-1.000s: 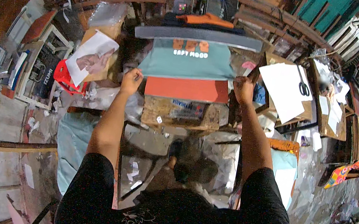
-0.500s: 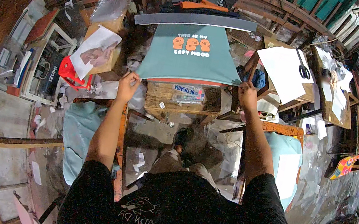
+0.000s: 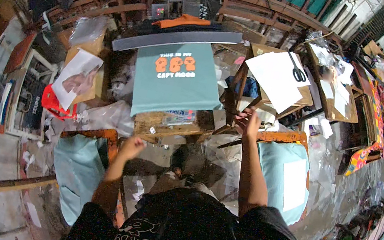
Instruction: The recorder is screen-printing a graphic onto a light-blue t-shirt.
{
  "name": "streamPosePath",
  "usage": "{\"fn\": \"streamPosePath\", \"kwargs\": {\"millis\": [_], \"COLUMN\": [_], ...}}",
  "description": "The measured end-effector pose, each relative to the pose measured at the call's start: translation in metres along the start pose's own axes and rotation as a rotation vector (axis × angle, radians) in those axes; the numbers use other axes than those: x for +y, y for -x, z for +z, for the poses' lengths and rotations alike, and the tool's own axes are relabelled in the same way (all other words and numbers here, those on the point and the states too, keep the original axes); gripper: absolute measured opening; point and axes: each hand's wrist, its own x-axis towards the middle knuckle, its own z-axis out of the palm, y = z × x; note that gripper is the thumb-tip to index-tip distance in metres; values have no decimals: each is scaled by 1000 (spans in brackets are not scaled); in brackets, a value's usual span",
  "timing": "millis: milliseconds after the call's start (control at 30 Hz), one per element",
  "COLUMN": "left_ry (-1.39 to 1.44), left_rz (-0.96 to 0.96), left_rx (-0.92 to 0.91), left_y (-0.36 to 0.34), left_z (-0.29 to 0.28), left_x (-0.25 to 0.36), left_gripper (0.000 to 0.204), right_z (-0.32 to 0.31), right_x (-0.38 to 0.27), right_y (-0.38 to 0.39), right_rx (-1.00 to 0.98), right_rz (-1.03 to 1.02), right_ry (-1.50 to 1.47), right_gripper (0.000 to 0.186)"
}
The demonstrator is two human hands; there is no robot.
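Note:
A teal shirt [image 3: 176, 94] with an orange cartoon print and white lettering lies flat on a wooden stand, its far end under a long grey bar [image 3: 177, 40]. Closer to me than the shirt's near left corner is my left hand [image 3: 131, 148]; it touches nothing I can see, and motion smears its fingers. My right hand [image 3: 249, 123] is beyond the shirt's near right corner, apart from the cloth, its fingers loosely spread and empty. Under the hem, a clear plastic packet [image 3: 179, 118] lies on the wooden stand [image 3: 149, 127].
Lighter teal garments drape over supports at my left [image 3: 75, 171] and right, the right one bearing a white sheet [image 3: 293, 184]. Black scissors [image 3: 297, 68] rest on white paper [image 3: 273, 80]. A red plastic basket [image 3: 57, 104] stands at left. Orange cloth [image 3: 181, 22] lies behind the bar.
Both hands have let go of the shirt's near corners and drawn back toward me. The stretched hem has relaxed and lies flat. The whole view has shifted and tilted.

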Motion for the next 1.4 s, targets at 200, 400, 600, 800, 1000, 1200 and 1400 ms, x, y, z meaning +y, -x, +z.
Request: {"fn": "streamPosePath", "kwargs": {"millis": [200,400,600,800,1000,1200,1400], "left_ry": [444,341,566,861,893,1212,803], "left_rz": [461,327,331,258,25,-50,45], "left_rx": [-493,-494,-567,-613,-389,-37,378], "left_y": [22,-40,-93,-151,-204,-220,-231], "left_z": [210,103,78,104,122,76,-32], "left_x": [-125,57,169,298,339,252,145], "left_gripper": [29,29,30,46,75,53,36], "right_z": [9,-30,-17,-19,41,66,142], "right_x": [-94,-65,-77,-85,-53,7,44], "right_y": [0,-24,-5,-17,41,29,-76], "right_rx": [294,341,356,449,137,-167,-142], "right_rz": [106,-78,5,-57,-93,-117,-497], "right_ry": [-305,-198,-422,-345,-172,229,765], "right_gripper": [68,30,58,35,20,25,31]}}
